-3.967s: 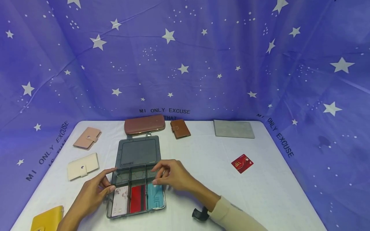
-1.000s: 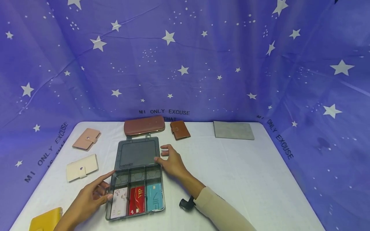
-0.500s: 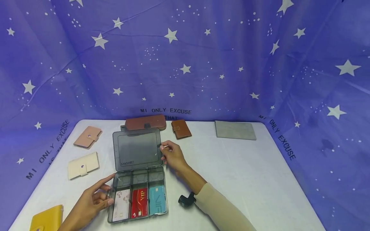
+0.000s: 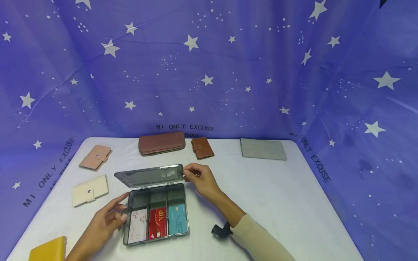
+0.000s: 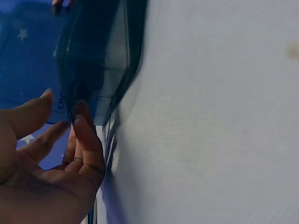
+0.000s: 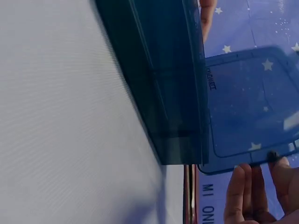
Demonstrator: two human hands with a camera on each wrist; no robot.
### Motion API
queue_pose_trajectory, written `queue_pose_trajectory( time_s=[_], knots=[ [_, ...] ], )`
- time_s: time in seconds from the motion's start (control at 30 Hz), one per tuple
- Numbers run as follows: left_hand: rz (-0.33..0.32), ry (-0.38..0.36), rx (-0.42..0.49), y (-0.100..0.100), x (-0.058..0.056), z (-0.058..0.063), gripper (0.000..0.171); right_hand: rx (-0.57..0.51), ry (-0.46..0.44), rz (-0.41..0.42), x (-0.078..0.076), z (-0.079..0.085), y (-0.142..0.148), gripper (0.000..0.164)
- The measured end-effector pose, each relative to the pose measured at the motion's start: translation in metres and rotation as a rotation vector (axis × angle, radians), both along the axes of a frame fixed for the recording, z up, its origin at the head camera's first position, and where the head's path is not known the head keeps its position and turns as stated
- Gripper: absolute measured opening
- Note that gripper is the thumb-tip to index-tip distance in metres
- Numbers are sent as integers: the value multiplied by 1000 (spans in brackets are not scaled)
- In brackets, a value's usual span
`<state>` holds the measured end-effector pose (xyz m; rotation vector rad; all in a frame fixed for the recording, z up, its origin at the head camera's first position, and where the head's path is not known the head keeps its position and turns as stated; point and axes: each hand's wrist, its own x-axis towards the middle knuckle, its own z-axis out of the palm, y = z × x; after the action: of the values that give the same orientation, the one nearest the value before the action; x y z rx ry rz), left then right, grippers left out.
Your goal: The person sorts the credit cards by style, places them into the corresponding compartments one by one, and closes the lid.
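Note:
A smoky clear plastic compartment box (image 4: 156, 240) lies on the table with its hinged lid (image 4: 151, 175) tilted partway up. Its near compartments hold a pale floral card (image 4: 138, 225), a red VIP card (image 4: 158, 222) and a teal card (image 4: 177, 219). My left hand (image 4: 102, 224) holds the box's left side; in the left wrist view its bent fingers (image 5: 91, 142) touch the outer wall. With thumb and fingertips, my right hand (image 4: 204, 181) pinches the lid's right edge, seen also in the right wrist view, where the see-through lid (image 6: 240, 112) stands away from the box.
Behind the box lie a burgundy long wallet (image 4: 162, 142), a brown card holder (image 4: 203, 148) and a grey wallet (image 4: 262, 149). Pink (image 4: 95, 157) and cream (image 4: 89, 190) card holders lie left, a yellow one (image 4: 48, 250) at near left. A starry curtain (image 4: 209, 65) surrounds the table.
The red card from the right side of the table now lies in the middle compartment, with its VIP side up. My right hand has lifted the lid from lying flat back and swung it partway over.

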<state>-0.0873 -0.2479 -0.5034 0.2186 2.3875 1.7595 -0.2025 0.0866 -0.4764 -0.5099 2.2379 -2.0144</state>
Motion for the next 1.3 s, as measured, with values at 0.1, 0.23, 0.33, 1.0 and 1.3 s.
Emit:
queue_pose_trajectory(
  time_s=[0.1, 0.23, 0.33, 1.0, 1.3],
  knots=[
    [15, -49, 52, -3, -1, 2, 51, 40, 4, 29, 7, 2, 9, 17],
    [29, -109, 87, -4, 1, 5, 50, 145, -6, 90, 23, 4, 22, 19],
    [35, -75, 52, 0, 3, 8, 48, 274, 28, 159, 43, 6, 26, 30],
    [-43, 242, -541, 33, 14, 16, 110, 1186, 775, 115, 96, -6, -13, 91],
    [-18, 498, -943, 53, 13, 16, 117, 1125, 678, 115, 99, -6, -8, 96]
  ],
)
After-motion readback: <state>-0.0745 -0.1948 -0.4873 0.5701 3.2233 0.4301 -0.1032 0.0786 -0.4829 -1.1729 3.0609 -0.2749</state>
